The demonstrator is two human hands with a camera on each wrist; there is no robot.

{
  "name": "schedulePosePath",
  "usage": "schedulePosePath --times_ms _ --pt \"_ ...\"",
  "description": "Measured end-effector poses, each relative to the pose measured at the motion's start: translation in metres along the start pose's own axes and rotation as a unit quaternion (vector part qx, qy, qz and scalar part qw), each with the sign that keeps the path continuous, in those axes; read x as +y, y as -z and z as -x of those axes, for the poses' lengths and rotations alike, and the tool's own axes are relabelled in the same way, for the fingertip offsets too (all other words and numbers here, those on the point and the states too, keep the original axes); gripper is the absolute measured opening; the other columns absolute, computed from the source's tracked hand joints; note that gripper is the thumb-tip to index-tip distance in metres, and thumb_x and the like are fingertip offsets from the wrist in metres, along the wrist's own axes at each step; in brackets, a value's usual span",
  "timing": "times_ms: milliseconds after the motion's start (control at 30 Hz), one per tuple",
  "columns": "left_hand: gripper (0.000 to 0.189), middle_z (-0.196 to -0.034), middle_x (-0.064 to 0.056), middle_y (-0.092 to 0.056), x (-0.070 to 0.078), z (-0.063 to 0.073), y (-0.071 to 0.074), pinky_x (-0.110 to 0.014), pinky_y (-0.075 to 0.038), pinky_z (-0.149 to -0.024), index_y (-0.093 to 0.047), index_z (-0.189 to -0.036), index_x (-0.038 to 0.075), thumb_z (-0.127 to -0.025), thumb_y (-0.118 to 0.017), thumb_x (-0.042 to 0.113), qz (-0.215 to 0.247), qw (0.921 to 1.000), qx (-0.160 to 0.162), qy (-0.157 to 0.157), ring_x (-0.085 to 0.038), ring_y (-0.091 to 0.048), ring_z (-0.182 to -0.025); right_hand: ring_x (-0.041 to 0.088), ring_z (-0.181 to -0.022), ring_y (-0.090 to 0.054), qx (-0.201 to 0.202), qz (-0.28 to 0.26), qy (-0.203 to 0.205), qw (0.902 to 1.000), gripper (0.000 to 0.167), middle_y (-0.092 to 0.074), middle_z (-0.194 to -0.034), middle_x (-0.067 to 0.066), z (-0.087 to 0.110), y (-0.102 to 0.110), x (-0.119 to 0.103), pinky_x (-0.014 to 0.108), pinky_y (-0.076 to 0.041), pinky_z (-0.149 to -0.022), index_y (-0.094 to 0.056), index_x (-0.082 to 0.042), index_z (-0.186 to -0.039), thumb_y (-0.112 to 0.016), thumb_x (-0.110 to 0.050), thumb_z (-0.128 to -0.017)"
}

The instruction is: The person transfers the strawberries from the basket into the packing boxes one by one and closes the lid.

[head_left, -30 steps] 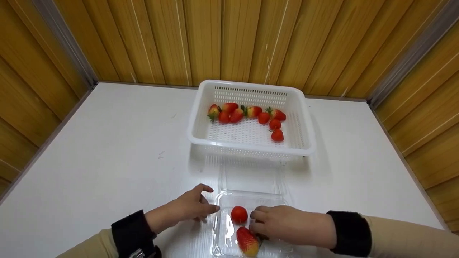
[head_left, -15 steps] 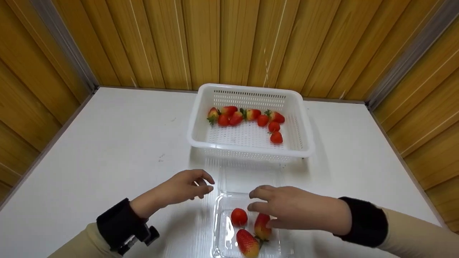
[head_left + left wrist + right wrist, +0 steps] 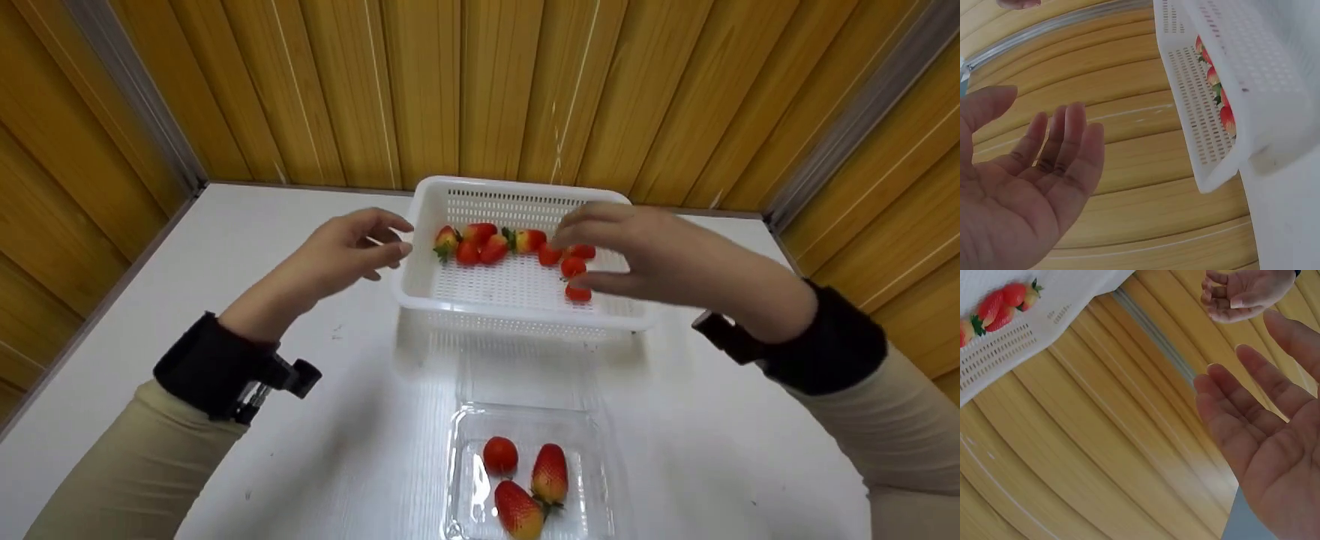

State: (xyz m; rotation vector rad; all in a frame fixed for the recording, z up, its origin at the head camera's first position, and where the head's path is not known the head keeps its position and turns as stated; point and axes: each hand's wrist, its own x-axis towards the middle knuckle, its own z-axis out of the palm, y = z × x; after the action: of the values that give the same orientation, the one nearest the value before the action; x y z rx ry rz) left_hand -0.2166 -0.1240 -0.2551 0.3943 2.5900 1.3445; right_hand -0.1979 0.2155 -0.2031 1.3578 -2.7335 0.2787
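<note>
Several strawberries lie in the white perforated basket at the back of the table. My left hand hovers by the basket's left rim, fingers relaxed and holding nothing. Over the basket's right side is my right hand, its fingers loosely bent and its palm bare in the right wrist view; it partly hides the strawberries below. Nearer to me, a clear plastic clamshell box lies with its lid folded back toward the basket. Inside it are a round red strawberry and two longer strawberries.
The white table is bounded by yellow wood-look panels at the back and both sides. Grey metal strips run up the corners. The basket stands close to the back panel.
Both hands have risen forward from the clamshell box to the basket. My right hand has let go of a strawberry, which now lies in the box beside the other two.
</note>
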Motion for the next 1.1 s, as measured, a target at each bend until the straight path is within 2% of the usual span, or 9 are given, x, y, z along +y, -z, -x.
schedulePosePath --times_ms 100,200,400,567,833,1100 --pt "0.050 -0.140 -0.021 -0.059 -0.003 -0.019 0.011 -0.047 -0.055 -0.107 -0.048 -0.149 0.006 -0.104 -0.058 0.027 0.014 0.9991 0.022 0.033 -0.033 -0.060 -0.125 0.036 -0.125 -0.062 0.006 -0.007 -0.064 0.9979 0.036 -0.065 -0.134 0.016 -0.018 0.014 0.018 0.055 -0.054 -0.105 -0.065 -0.006 -0.130 -0.072 -0.014 -0.096" --pt "0.052 -0.145 -0.021 -0.057 -0.010 -0.035 0.016 -0.048 -0.052 -0.112 -0.045 -0.152 0.007 -0.105 -0.057 0.027 0.032 0.9969 0.035 0.063 -0.034 -0.058 -0.129 0.038 -0.129 -0.058 0.007 -0.010 -0.114 0.9934 0.038 -0.063 -0.136 0.018 -0.035 0.017 0.036 0.057 -0.049 -0.110 -0.064 -0.004 -0.133 -0.070 -0.014 -0.097" --pt "0.054 -0.152 -0.020 -0.052 -0.031 -0.064 0.015 -0.048 -0.049 -0.115 -0.043 -0.153 0.005 -0.106 -0.054 0.027 0.067 0.9919 0.048 0.097 -0.035 -0.056 -0.134 0.040 -0.130 -0.054 -0.006 -0.038 -0.188 0.9814 0.043 -0.060 -0.141 0.022 -0.061 0.004 0.078 0.058 -0.045 -0.112 -0.060 0.000 -0.138 -0.068 -0.015 -0.098" --pt "0.055 -0.156 -0.020 -0.048 -0.051 -0.083 0.007 -0.046 -0.049 -0.115 -0.040 -0.155 0.003 -0.106 -0.052 0.027 0.082 0.9879 0.056 0.119 -0.036 -0.054 -0.138 0.044 -0.131 -0.055 -0.026 -0.058 -0.215 0.9745 0.045 -0.061 -0.140 0.028 -0.076 -0.016 0.108 0.058 -0.045 -0.114 -0.059 0.006 -0.137 -0.068 -0.008 -0.096" --pt "0.057 -0.153 -0.024 -0.050 -0.073 -0.101 -0.018 -0.044 -0.050 -0.114 -0.042 -0.151 -0.004 -0.105 -0.055 0.027 0.108 0.9814 0.076 0.140 -0.038 -0.055 -0.137 0.043 -0.122 -0.057 -0.060 -0.098 -0.276 0.9543 0.040 -0.063 -0.131 0.030 -0.079 -0.053 0.140 0.056 -0.050 -0.109 -0.061 0.005 -0.133 -0.068 -0.006 -0.095" --pt "0.059 -0.155 -0.024 -0.047 -0.074 -0.108 -0.028 -0.044 -0.051 -0.113 -0.041 -0.151 -0.004 -0.105 -0.056 0.030 0.105 0.9797 0.061 0.159 -0.038 -0.056 -0.137 0.042 -0.125 -0.057 -0.102 -0.109 -0.307 0.9398 0.043 -0.062 -0.134 0.028 -0.085 -0.084 0.151 0.054 -0.049 -0.111 -0.061 0.003 -0.136 -0.068 -0.007 -0.095"
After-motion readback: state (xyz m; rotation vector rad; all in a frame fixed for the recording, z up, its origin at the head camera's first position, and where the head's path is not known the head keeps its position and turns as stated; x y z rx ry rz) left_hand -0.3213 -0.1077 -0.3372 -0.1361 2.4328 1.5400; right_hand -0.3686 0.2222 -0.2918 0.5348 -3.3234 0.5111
